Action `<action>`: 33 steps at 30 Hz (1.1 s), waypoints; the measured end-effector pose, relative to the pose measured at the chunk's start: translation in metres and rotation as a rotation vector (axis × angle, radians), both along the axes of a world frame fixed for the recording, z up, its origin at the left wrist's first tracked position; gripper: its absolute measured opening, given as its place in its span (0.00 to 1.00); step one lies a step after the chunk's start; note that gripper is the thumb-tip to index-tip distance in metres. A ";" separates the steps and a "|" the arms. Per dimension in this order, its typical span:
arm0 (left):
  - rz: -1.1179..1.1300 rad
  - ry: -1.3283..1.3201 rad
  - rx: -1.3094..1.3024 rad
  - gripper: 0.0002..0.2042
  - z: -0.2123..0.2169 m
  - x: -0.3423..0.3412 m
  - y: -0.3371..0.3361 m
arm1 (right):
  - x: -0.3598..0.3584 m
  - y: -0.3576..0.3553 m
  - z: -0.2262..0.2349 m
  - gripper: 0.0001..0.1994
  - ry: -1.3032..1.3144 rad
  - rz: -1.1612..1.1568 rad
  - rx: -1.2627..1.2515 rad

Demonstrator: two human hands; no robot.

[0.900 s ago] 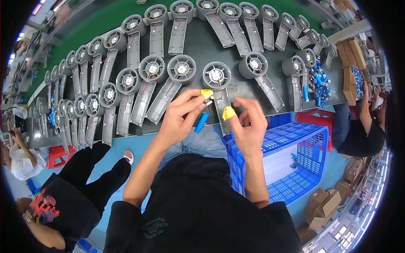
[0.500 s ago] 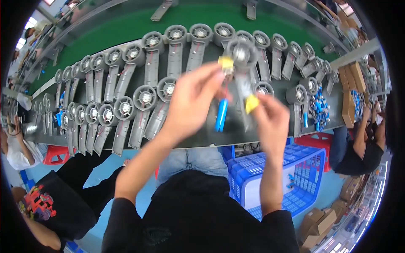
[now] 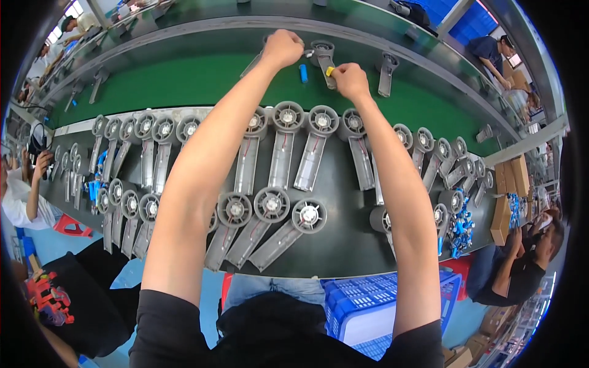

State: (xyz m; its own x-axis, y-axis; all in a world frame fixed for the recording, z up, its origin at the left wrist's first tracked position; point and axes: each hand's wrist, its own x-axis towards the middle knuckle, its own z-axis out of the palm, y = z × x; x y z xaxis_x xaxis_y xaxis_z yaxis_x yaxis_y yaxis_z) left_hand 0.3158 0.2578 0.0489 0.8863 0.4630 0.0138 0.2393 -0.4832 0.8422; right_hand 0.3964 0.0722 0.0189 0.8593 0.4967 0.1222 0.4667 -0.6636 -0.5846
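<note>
Both arms reach far forward over the green conveyor belt [image 3: 202, 73]. A grey handheld fan body [image 3: 325, 75] lies on it, round fan head away from me. My right hand [image 3: 351, 81] pinches the edge of its handle, a yellow finger cover on a fingertip. Left of the fan head, my left hand [image 3: 284, 49] is closed with fingers curled; what they hold is hidden. A small whitish part [image 3: 308, 54] shows between that hand and the fan head. A blue cylindrical battery [image 3: 303, 73] lies on the belt beside the handle.
Rows of grey fan bodies [image 3: 282, 159] cover the dark worktable [image 3: 343, 245] under my arms. Another fan body [image 3: 386, 73] lies on the belt to the right. Blue batteries [image 3: 460, 227] are heaped at right. A blue crate [image 3: 362, 306] stands below; co-workers sit on both sides.
Both hands have moved forward from above the worktable to the belt. The fan body and blue battery, held up before, are now down on the belt. My view has tilted farther forward.
</note>
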 end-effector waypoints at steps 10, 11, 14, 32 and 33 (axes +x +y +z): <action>0.135 0.203 0.826 0.28 -0.019 0.022 0.054 | -0.022 -0.098 0.054 0.16 -0.004 -0.054 -0.032; 0.055 0.258 0.803 0.28 -0.020 0.021 0.054 | -0.033 -0.123 0.062 0.16 -0.037 -0.025 0.006; -0.018 0.102 0.820 0.32 -0.037 0.005 0.121 | -0.088 -0.179 0.090 0.16 -0.097 0.024 0.122; -0.233 -0.417 0.493 0.25 0.119 -0.261 -0.218 | -0.197 -0.481 0.019 0.18 -0.308 -0.686 -0.058; -0.263 -0.409 0.477 0.24 0.105 -0.265 -0.239 | -0.195 -0.479 0.013 0.21 -0.409 -0.671 -0.163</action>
State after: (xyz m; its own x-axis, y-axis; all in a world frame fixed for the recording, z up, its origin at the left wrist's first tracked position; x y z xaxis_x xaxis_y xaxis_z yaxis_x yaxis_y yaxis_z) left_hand 0.0511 0.0191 0.1544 0.8485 0.0926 0.5211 -0.2299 -0.8224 0.5205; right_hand 0.2012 -0.4064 0.0319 0.8839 -0.0715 0.4622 0.0941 -0.9409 -0.3255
